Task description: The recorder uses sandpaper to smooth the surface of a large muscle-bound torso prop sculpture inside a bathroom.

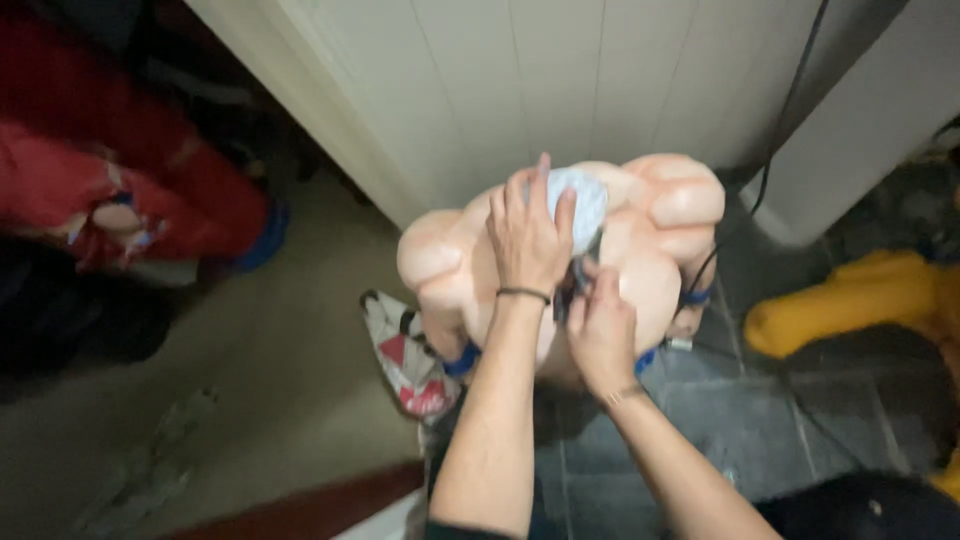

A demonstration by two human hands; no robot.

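Note:
A peach-coloured, soft-looking moulded object (670, 215) with rounded bulges stands on the floor against a white panelled wall. My left hand (528, 238), with a thin black band on the wrist, presses a light blue cloth (588, 205) onto its top. Just below and to the right, my right hand (603, 325) pinches a small dark item (575, 278) against the object's middle; what that item is cannot be made out. Both forearms reach up from the bottom of the view.
The white panelled wall (520, 80) is behind, with a black cable (790, 100) hanging down it. A red-and-white patterned bag (405, 355) lies at the object's left. Red things (120, 190) are piled far left, and a yellow thing (850, 300) is on the right. The floor is grey tile (740, 420).

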